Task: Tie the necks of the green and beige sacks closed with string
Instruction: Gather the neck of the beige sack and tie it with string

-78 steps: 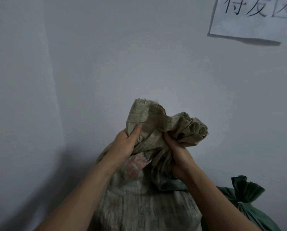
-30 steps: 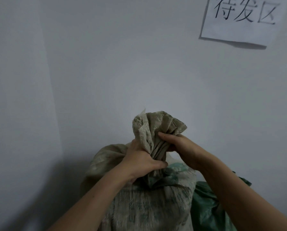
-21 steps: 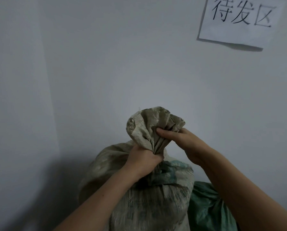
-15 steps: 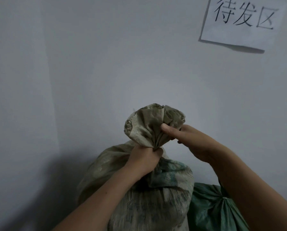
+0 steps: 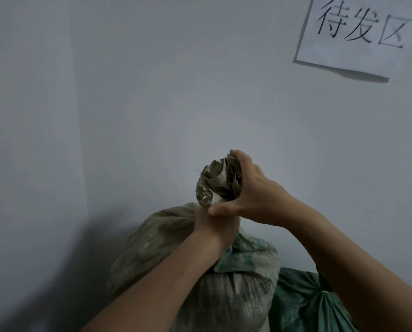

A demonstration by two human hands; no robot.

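Pale grey wall (image 5: 152,92) fills most of the view, w/ a corner running down the left side & shadow low on the left. Beige sack (image 5: 236,295) stands btm ctr against it, full & rounded, woven, stained, w/ faded green print on its shoulder. Green sack (image 5: 301,303) sits just beside it on the right, touching it, lower, partly hidden behind the right forearm. White paper sign (image 5: 358,32) w/ three black handwritten characters is stuck on the wall top right, well apart from the sacks. Right hand (image 5: 253,195) reaches in from the right & wraps the bunched top of the beige sack: fingers curl over the far side, thumb lies across the near side, so it's clamped on the cloth. Left hand (image 5: 214,226) is directly below, touching that thumb, closed as a fist round the gathered neck (image 5: 214,185) where it narrows; its fingertips are hidden. The neck's ruffled end sticks up beside the right palm. Thin pale string (image 5: 323,291) cinches the green sack's gathers.
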